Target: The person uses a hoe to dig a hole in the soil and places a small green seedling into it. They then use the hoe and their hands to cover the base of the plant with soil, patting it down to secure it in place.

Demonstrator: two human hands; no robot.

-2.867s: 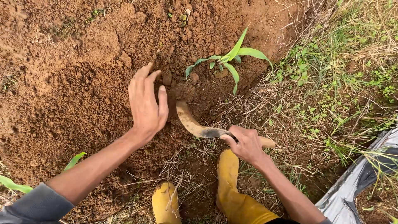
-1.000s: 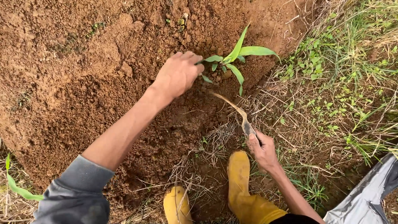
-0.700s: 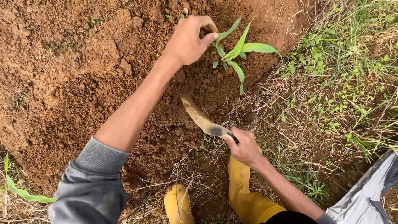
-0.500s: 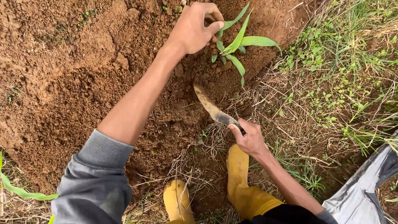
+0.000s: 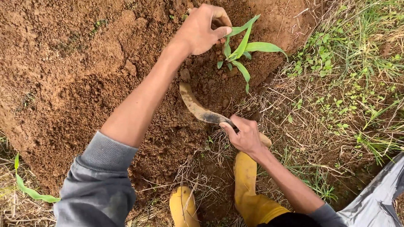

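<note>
The curved blade (image 5: pixel 198 107) has swung back flat onto the dirt. The right hand (image 5: pixel 244 135) grips its handle; the left hand (image 5: pixel 201 29) pinches the plant (image 5: pixel 240 48) (much nearer), leaves pointing right.

Left arm stretched far forward and up across the frame, forearm bare, grey sleeve pushed back to the elbow near the bottom left. Left hand (image 5: pixel 202 29) at the top centre, back of hand to the camera, wrist straight, fingers curled in, thumb pressed against the forefinger in a pinch. Right arm comes in from the bottom right, forearm bare, bent in towards the middle, much shorter reach than the left. Right hand (image 5: pixel 244 136) low at centre, knuckles up, fingers wrapped tight in a closed grip, thumb laid along the top pointing forward-left. Hands well apart, left far ahead of right.
</note>
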